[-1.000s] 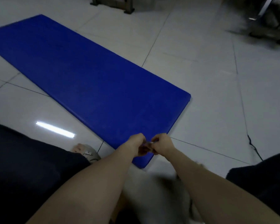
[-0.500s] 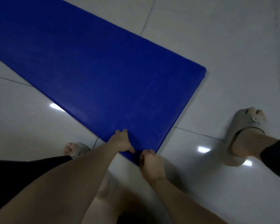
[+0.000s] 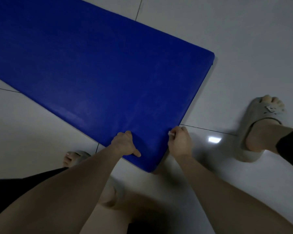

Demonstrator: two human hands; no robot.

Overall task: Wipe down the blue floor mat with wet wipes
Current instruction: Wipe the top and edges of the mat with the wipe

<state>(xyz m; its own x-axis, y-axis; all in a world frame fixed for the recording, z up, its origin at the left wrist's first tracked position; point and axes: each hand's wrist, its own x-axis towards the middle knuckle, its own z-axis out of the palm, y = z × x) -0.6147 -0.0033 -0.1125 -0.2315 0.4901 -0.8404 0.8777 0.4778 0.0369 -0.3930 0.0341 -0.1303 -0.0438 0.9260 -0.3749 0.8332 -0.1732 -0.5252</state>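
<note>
Lower centre, the left hand (image 3: 125,144) braces clenched on the blue mat (image 3: 91,65); the right hand (image 3: 180,141) pinches a small white wipe (image 3: 170,133). The mat looks padded and slick, best steadied at its near corner.

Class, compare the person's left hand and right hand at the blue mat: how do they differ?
The left hand rests on top of the blue mat, thumb stuck out; the right hand sits beside the mat's end edge, over the floor. The right hand pinches a small white wipe; the left hand shows nothing held. Both are near the mat's closest corner.
</note>
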